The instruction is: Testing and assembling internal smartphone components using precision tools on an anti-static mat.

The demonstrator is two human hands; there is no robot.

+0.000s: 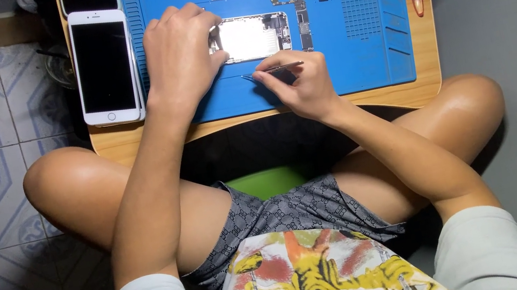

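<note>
Blue mat (pixel 371 61) bears the opened phone (pixel 251 37), steadied under the left hand's (pixel 180 56) curled fingers, while tweezers (pixel 274 70) are pinched in the right hand (pixel 302 84) just beside it, calling for fine placement.

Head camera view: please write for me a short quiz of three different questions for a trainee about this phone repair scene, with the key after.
1. True or false: the left hand rests on the opened phone body with a bright white inside.
2. What does the right hand hold? A) thin metal tweezers B) a red screwdriver C) a cloth
3. Fill in: the whole white smartphone with a black screen lies to the ____ of the blue rubber work mat.

Key: 1 true; 2 A; 3 left. All lies on the light wooden lap table.
</note>
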